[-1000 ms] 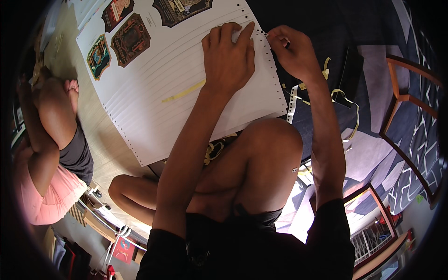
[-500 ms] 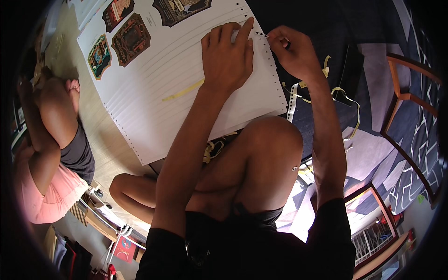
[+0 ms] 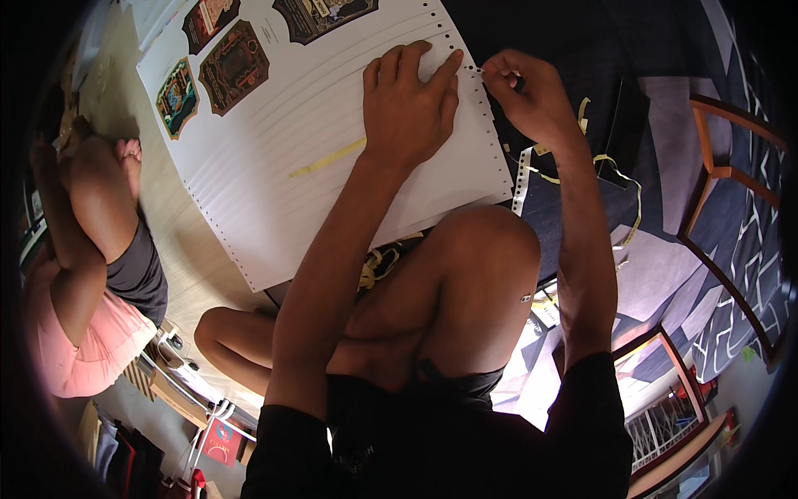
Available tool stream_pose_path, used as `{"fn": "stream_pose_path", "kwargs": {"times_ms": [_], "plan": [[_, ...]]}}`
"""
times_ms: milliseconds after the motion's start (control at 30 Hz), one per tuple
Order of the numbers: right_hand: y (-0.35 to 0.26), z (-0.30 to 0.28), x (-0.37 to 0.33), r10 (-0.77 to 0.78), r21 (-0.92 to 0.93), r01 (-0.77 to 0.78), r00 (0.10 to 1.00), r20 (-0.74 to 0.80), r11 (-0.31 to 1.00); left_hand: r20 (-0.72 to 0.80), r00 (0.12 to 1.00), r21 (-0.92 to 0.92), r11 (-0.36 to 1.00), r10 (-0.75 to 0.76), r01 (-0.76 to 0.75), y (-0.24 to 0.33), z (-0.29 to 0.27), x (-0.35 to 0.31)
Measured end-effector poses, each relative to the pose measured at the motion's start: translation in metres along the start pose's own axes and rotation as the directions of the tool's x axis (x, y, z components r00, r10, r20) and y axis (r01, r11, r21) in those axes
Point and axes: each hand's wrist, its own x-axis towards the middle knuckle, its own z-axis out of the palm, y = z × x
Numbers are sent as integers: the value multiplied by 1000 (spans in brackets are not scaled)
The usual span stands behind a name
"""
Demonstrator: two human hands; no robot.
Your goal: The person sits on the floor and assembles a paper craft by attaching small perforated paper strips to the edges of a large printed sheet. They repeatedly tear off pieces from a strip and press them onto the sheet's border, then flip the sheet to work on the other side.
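Observation:
A large white sheet of paper with punched holes along its side edges lies before me on faint-lined paper. My left hand rests on it with fingers apart, close to the right edge. Just beyond that edge, my right hand pinches the perforated edge strip, thumb and fingertips together. A thin yellow strip lies on the sheet beside my left wrist. Ornate dark printed labels show at the sheet's far left.
A torn white punched strip and curled yellow strips lie right of the paper on dark patterned cloth. More yellow scraps sit by my leg. Another person sits at the left. A brown wooden frame stands far right.
Both hands have moved slightly nearer to me along the paper's right edge. My left fingers have slid down a little, and the right hand keeps its pinch.

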Motion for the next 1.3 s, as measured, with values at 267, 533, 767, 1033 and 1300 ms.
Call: {"fn": "stream_pose_path", "kwargs": {"times_ms": [267, 533, 767, 1033, 1300], "plan": [[-7, -1, 1, 55, -61, -52, 997, 58, 997, 33, 999, -52, 999, 12, -10, 4, -4, -7], [-14, -5, 2, 54, -86, -47, 995, 88, 995, 20, 999, 5, 999, 35, -35, 7, -1, -10], [-11, -11, -8, 37, -24, -34, 990, 135, 999, 47, 999, -7, 1000, 25, -25, 10, -5, -12], [-12, -13, -11, 71, -18, -69, 989, 129, 997, 57, 998, -53, 999, 17, -14, 8, -4, -16], [-10, -11, -11, 4, 63, -12, 992, 122, 998, 57, 998, -94, 996, 8, -2, 10, -4, -17]]}}
